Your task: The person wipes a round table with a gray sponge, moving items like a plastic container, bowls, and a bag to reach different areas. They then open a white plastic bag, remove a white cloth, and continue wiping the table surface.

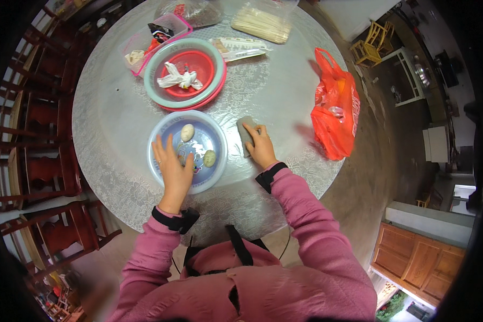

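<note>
My left hand (173, 166) reaches over a pale blue basin (220, 129), fingers spread, holding nothing that I can see. Inside the basin lie a whitish egg (187, 132) and a greenish, mottled egg (210, 158); printed pictures show on its bottom. Part of the basin's inside is hidden under that hand. To the right of the basin, my right hand (261, 146) grips the right side of a grey rectangular pad (243, 127), perhaps a sponge or folded cloth. The pad rests on the tabletop.
The round table (118, 188) has a shiny patterned cover. Beyond the basin, a green basin (151, 72) holds a red bowl with a white plastic bag. A pink-rimmed box (180, 24) and packed sticks (260, 26) stand farther back. A red carrier bag (335, 118) sits right.
</note>
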Tool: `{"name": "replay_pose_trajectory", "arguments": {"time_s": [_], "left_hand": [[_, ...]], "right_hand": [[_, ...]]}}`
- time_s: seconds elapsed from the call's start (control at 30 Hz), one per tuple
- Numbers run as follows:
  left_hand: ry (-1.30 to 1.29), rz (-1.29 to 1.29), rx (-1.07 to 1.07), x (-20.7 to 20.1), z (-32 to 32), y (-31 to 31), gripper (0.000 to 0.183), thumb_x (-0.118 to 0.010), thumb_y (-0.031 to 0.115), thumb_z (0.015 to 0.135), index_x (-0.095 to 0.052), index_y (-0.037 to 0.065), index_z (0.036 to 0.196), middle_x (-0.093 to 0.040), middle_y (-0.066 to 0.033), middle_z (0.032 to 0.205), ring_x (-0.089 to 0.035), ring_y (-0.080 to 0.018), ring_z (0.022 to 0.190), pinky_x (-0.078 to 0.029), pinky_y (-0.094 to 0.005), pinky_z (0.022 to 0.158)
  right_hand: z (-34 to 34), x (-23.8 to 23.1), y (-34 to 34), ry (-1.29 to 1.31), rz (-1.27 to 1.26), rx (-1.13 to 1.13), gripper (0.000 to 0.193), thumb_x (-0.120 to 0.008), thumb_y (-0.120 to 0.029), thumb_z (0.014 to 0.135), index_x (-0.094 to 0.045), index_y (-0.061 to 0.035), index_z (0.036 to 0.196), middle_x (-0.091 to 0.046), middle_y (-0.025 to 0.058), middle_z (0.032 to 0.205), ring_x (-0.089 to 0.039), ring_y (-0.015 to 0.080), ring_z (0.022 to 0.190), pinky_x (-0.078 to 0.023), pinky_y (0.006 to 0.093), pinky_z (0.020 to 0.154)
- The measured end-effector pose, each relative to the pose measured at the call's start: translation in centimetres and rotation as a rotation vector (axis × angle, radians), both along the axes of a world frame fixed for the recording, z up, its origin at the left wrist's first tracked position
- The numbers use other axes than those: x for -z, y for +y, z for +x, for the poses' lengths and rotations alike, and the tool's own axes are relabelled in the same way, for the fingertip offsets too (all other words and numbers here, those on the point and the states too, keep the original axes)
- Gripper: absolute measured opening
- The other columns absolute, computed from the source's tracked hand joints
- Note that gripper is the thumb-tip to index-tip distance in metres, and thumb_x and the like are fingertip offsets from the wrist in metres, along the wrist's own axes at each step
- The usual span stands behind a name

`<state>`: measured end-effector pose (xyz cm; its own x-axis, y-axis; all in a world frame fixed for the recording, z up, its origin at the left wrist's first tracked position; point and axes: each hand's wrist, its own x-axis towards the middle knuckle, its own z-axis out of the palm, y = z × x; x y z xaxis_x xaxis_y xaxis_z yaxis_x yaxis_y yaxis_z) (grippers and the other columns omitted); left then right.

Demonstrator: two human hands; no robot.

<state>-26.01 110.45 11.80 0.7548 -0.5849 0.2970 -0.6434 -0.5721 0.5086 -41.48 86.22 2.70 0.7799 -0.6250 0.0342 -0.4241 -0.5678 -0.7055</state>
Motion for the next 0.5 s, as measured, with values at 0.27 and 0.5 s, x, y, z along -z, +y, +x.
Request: {"name": "replay_pose_trajectory", "arguments": {"time_s": [0.27,0.5], "left_hand": [[0.363,-0.086,0.255,0.8,-3.0,-12.9,0.067,-0.068,0.005,0.085,-0.041,-0.004,0.146,-0.028,-0.0365,0.155,-0.026,-0.0527,0.146,-0.025,-0.0517,0.121],[0.506,0.074,0.141,4.4,-2.1,-20.1,0.069,-0.06,-0.001,0.085,-0.036,-0.006,0.15,-0.026,-0.0379,0.156,-0.031,-0.0529,0.144,-0.03,-0.0485,0.119]], "right_hand": [[2.4,-0.6,-3.1,0.017,-0.059,-0.137,0.068,-0.07,-0.002,0.079,-0.056,-0.0219,0.142,-0.052,0.0151,0.125,-0.06,0.0379,0.104,-0.052,0.0437,0.092],[6.2,0.3,-7.6,0.004,-0.13,-0.202,0.068,-0.069,-0.002,0.076,-0.057,-0.0235,0.14,-0.051,0.0151,0.127,-0.061,0.0375,0.104,-0.054,0.0426,0.089]]}}
